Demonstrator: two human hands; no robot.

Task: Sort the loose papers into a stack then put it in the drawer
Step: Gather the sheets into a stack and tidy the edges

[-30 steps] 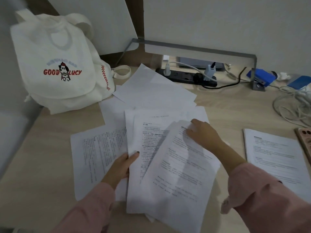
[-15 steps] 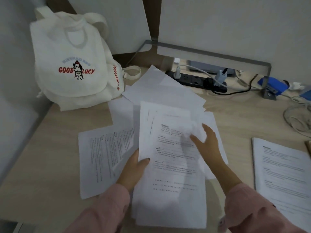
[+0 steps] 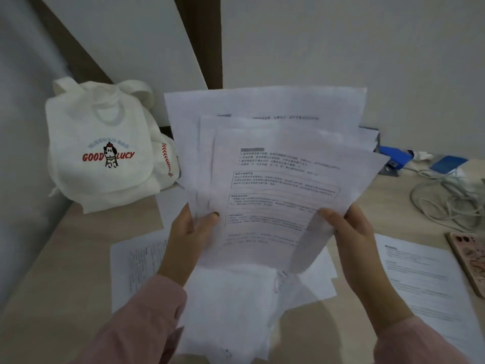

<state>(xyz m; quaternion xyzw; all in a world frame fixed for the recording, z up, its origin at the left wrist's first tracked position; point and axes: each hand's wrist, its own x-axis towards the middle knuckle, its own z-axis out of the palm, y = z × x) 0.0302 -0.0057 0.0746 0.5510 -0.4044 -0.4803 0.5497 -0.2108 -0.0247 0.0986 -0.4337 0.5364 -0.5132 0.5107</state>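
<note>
White sheets up off the surface (image 3: 65,258) now, you've got a fanned bundle of papers (image 3: 275,185) raised in front of you, filling the middle of the view from about 9 o'clock across to 3 o'clock. Your left hand (image 3: 187,232) is closed on the bundle's lower left edge, thumb on the printed face and fingers hidden behind; your right hand (image 3: 351,232) pinches the lower right edge the same way. The sheets are not squared yet: corners stick out at 12 and at 2 o'clock, so I'd say you're mid-gather, with the stack only half made.

More loose pages wait below: one printed sheet (image 3: 136,264) at 8 o'clock, a pale pile (image 3: 236,306) at 6 o'clock under the bundle, and another printed page (image 3: 420,279) at 4 o'clock beside a phone (image 3: 469,261). No drawer is in view.

Next, by my reading, tap the bundle's bottom edge down to align it, then sweep in those remaining pages.

Against half a second ago, the bundle lay flat on the surface under both hands; now it stands nearly upright and hides the power strip behind it. The white tote bag (image 3: 105,148) sits at 10 o'clock as before
</note>
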